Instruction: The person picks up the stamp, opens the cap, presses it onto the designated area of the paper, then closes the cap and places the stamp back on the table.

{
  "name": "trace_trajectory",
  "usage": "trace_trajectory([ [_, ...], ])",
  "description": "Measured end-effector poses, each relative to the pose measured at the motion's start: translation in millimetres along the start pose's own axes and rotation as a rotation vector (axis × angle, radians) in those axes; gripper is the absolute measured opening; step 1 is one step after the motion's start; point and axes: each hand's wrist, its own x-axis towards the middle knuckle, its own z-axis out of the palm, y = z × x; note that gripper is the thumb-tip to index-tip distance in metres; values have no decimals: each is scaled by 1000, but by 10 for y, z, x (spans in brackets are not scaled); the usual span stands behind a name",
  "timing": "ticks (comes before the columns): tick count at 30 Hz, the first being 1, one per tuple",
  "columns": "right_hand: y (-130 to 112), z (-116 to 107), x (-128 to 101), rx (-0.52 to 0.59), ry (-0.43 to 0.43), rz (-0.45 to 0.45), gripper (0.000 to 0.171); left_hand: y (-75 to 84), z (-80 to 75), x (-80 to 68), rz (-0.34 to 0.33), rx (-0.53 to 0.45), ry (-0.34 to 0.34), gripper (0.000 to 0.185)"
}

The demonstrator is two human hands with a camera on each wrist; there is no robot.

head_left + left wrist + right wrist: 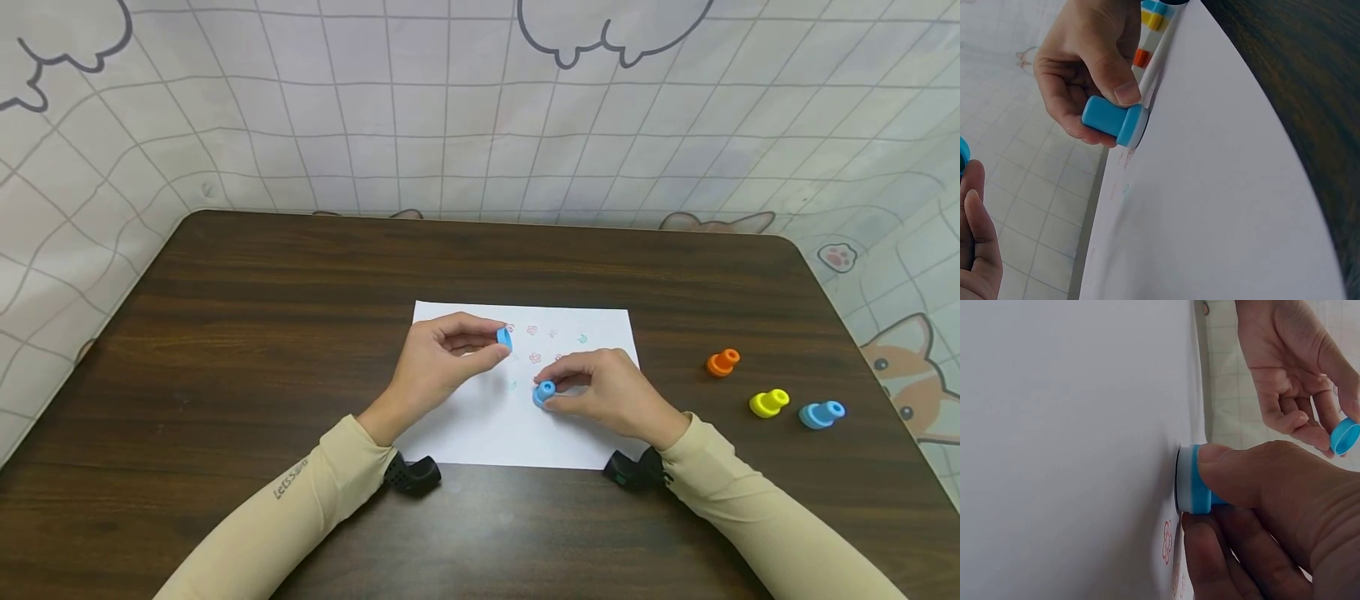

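My left hand (429,362) pinches a small blue stamp cap (504,339) between thumb and fingers, held above the sheet. The right wrist view shows that cap (1344,437) as a hollow ring with its open side visible. My right hand (611,392) grips a blue toy stamp (544,392) by its handle, thumb on one side and fingers on the other. Its pale stamping end faces the white paper (465,433), at or very near the surface; contact cannot be made out. Small red flower prints (535,357) and green marks (582,338) dot the paper.
Right of the paper on the dark wooden table (300,275) stand an orange stamp (723,362), a yellow stamp (769,403) and another blue stamp (822,414). A white gridded curtain (450,108) rises behind the table's far edge.
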Motion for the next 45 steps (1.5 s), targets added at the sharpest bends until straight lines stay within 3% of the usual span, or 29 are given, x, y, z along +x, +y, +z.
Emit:
trace_trajectory([
  [45,-56,38,-25,-1,6,-46,22,52,4,-26,-8,2,-8,24],
])
